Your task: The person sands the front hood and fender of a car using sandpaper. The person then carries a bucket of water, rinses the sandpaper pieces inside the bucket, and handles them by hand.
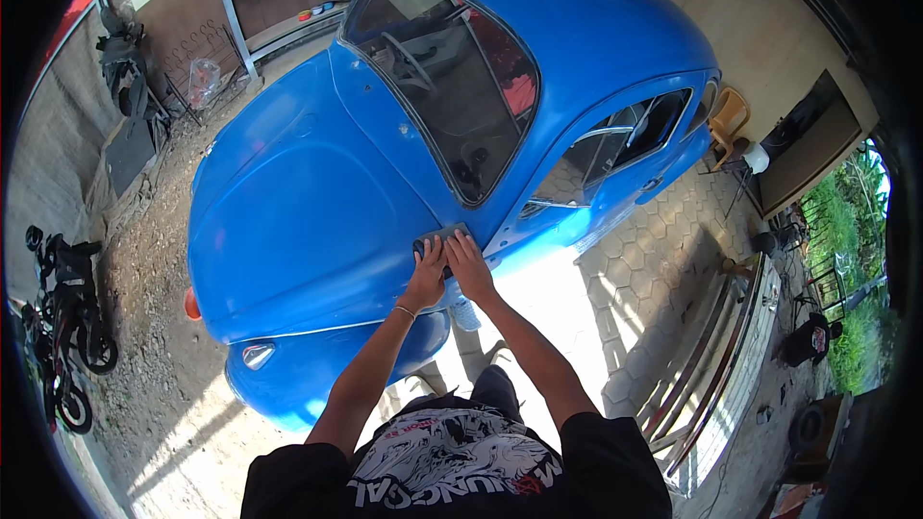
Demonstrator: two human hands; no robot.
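A blue rounded car (pixel 288 202) fills the middle of the view, its bonnet to the left and its windscreen (pixel 437 67) beyond my hands. Both my hands reach out side by side to the body panel by the lower corner of the windscreen. Under their fingers lies a dark grey block (pixel 444 233), pressed to the blue surface; its exact kind is mostly covered. My left hand (pixel 430 272) has its fingers bent over the block's left part. My right hand (pixel 469 266) grips the right part, with the fingers close together.
A motorcycle (pixel 72 322) stands at far left on gravel. Metal shelving (pixel 236 10) is behind the car. To the right, a long slatted wooden piece (pixel 716 356) lies on the paving, with a brown plastic chair (pixel 729 115) farther off. An orange lamp (pixel 191 305) sticks out at the car's front.
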